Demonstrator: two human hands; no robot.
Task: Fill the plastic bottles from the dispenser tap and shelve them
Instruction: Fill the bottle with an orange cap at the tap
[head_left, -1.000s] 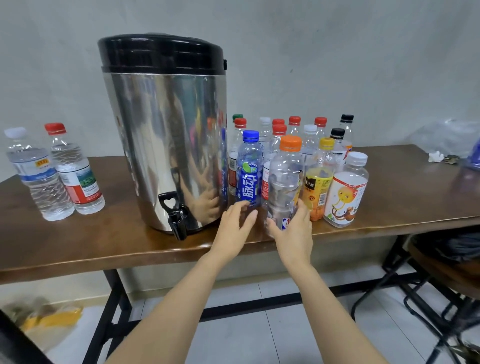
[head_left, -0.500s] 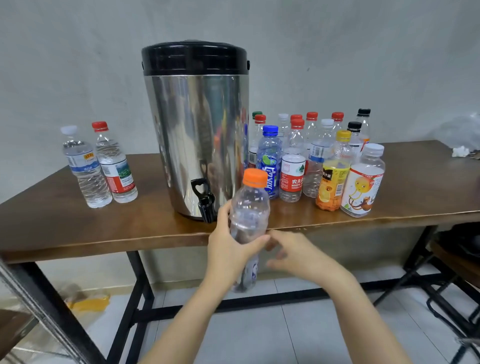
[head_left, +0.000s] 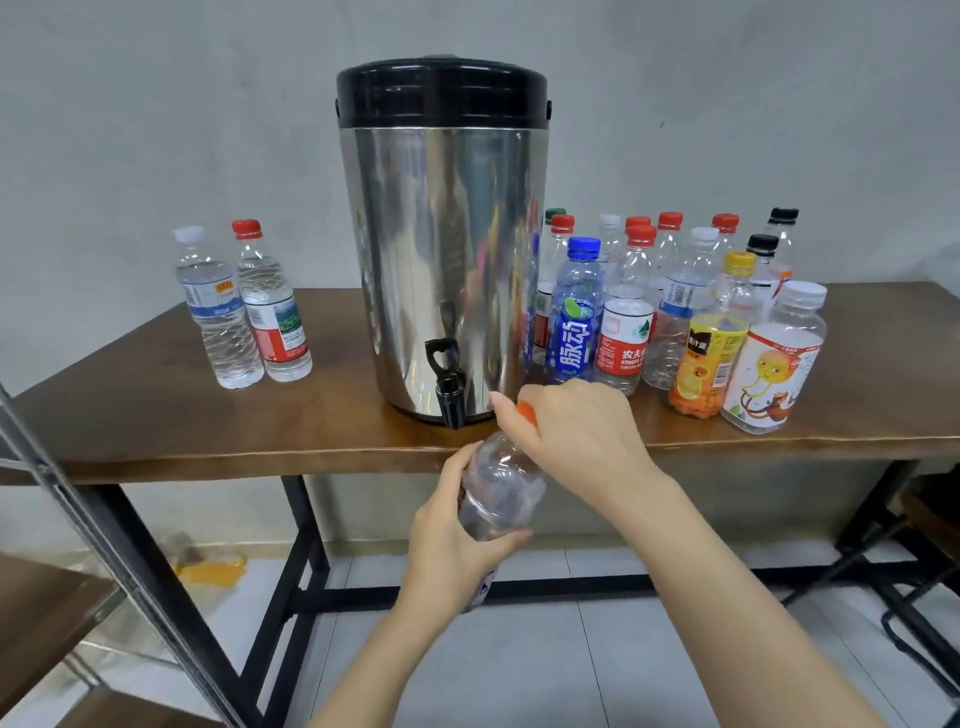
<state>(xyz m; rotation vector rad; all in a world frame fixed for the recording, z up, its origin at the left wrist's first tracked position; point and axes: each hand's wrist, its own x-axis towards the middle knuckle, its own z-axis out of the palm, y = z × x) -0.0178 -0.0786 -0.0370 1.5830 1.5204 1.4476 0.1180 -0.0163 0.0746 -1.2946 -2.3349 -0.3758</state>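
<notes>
On cap (head_left: 525, 410) of bottle (head_left: 501, 488), right hand (head_left: 582, 434) arrived

The scene is lit evenly and softly, seemingly from above, with streaked reflections carried on the steel dispenser (head_left: 441, 249), only faint shadows cast below it, lines bowed by the wide lens far left of it, and the held bottle (head_left: 498, 488) slightly blurred.

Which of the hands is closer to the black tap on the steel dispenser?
The right hand. It grips the orange cap just right of the tap. The left hand holds the bottle lower down, below the table edge.
</notes>
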